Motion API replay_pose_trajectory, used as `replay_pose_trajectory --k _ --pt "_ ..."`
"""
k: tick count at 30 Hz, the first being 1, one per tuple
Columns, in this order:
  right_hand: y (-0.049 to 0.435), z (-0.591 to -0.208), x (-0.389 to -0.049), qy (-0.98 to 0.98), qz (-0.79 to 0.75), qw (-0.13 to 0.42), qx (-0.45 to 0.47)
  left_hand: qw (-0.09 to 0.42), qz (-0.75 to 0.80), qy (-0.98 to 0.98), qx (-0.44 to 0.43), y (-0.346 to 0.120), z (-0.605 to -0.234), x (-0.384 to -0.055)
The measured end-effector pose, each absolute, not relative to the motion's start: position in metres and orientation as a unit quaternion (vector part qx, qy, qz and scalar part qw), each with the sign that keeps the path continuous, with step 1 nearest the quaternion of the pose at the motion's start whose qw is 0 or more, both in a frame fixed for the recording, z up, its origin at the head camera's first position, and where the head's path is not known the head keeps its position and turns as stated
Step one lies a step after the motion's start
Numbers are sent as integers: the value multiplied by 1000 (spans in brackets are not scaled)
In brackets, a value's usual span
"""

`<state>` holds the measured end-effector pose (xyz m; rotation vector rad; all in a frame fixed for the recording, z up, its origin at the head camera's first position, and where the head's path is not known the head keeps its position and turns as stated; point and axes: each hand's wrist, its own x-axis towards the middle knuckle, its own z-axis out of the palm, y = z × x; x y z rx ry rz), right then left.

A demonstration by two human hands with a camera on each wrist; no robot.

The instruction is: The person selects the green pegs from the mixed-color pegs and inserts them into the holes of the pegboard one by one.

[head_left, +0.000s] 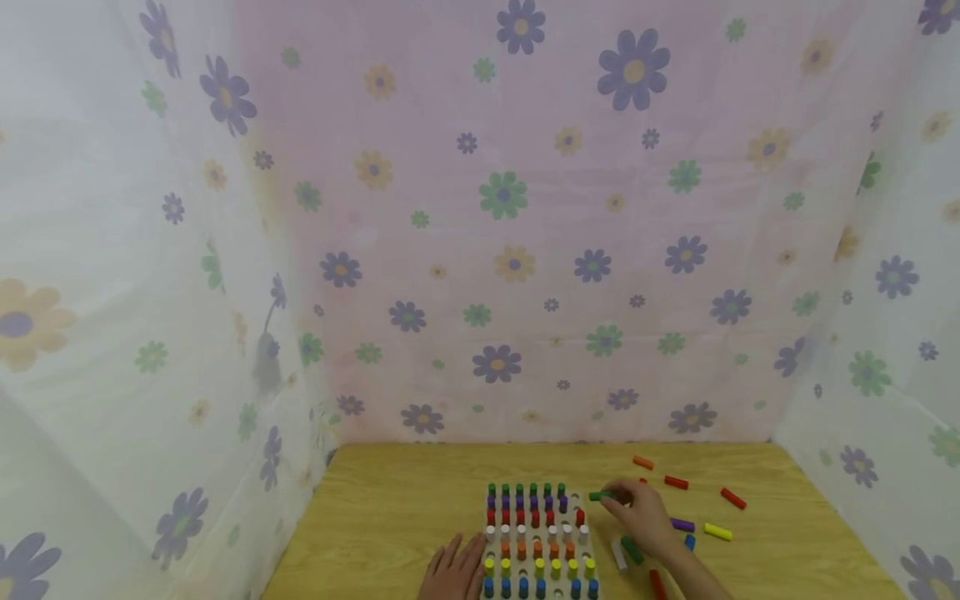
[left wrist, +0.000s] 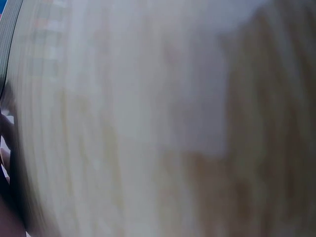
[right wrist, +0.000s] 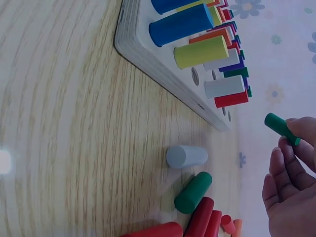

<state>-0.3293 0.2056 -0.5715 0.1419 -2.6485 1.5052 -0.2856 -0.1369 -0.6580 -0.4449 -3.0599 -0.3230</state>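
Note:
A wooden pegboard (right wrist: pixel 153 61) carries coloured pegs in rows: green at the far end, then purple, red, white, orange, yellow and blue nearest. Several holes show bare, including one at the right end of the green row. My right hand (head_left: pixel 637 512) pinches a green peg (right wrist: pixel 278 125) between thumb and fingers, in the air just right of the board's far corner. On the table at the board's left side rests my left hand (head_left: pixel 453 571), fingers extended and touching or close to the edge. The left wrist view is mostly blurred wood grain.
Loose pegs lie right of the board: a white peg (right wrist: pixel 186 156), another green peg (right wrist: pixel 193 192), a yellow peg (head_left: pixel 717 532), a purple peg (head_left: pixel 682 524), an orange peg (head_left: pixel 642 462), a blue one and several red ones. Flowered sheets (head_left: pixel 510 250) enclose the wooden table (head_left: pixel 390 500).

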Motion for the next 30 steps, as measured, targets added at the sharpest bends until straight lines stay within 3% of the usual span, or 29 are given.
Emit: replay_pose_trajectory --k 9,19,30 --pt "197 -577 -342 -840 541 23 43 38 -111 -983 -142 -137 -662 -283" --pt "182 -582 -351 -854 512 79 44 46 -106 -982 -149 -136 -660 -284" --pt "175 -586 -353 -869 491 65 10 43 -104 -982 -151 -138 -663 -283"
